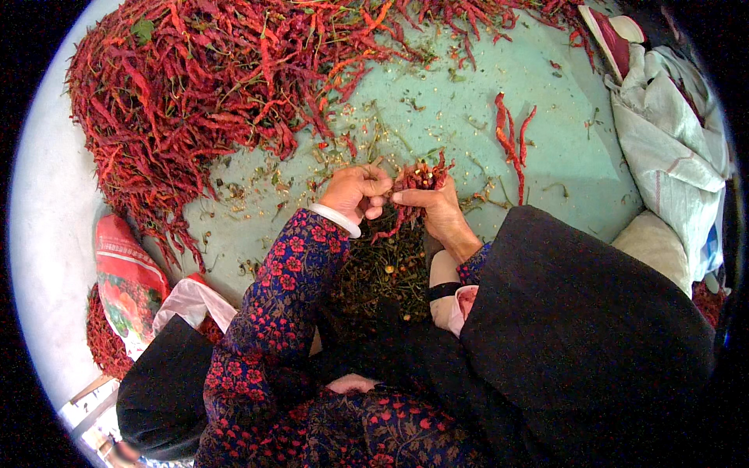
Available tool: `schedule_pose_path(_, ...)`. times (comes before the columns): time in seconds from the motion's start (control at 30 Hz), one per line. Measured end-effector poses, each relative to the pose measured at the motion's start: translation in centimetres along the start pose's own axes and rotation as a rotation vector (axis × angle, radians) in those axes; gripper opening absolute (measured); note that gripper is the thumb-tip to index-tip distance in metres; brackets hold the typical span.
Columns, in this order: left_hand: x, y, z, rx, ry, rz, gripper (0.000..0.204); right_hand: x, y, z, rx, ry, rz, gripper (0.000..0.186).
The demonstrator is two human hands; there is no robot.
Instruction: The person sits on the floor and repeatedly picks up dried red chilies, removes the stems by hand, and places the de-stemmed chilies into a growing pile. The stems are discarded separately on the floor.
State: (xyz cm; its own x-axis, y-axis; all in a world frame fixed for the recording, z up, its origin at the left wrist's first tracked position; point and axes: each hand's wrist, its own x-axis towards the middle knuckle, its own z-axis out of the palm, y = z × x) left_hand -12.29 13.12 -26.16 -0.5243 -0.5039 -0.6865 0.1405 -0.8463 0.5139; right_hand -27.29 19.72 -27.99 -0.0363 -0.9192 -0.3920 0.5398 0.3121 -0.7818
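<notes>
A bunch of dried red chili peppers (421,175) is gripped in my right hand (446,214), with the ends pointing up and away from me. My left hand (356,193) is closed in a pinch right beside the bunch, thumb against the bent fingers. Whatever lies between those fingertips is too small to make out. One long chili hangs below the right thumb. Under both hands is a dark heap of stems and scraps (390,269) between my legs. Several red chilies (512,144) lie apart on the pale green surface, to the right of my hands.
A large pile of red chilies (211,86) fills the far left. Stem bits and seeds litter the green surface (562,168). At the left stands a red printed sack (129,273); at the right lies a grey-white woven sack (671,117) beside a red shoe (608,43).
</notes>
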Motion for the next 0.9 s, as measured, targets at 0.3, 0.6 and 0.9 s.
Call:
schedule_pose_path(0.3, -0.5, -0.1, 3.3, 0.339, 0.146, 0.392, 0.012, 0.2, -0.3, -0.4, 0.204, 0.073, 0.023, 0.02)
schedule_pose_path(0.6, 0.6, -2.5, 2.2, 1.55, 0.365, 1.257, 0.011, 0.9, 1.2, 0.0, 0.086, 0.098, -0.035, 0.016)
schedule_pose_path(0.9, -0.1, -0.6, 1.4, -0.038, 0.176, 0.135, 0.011, 0.2, 0.2, 0.4, -0.02, 0.111, -0.087, 0.021)
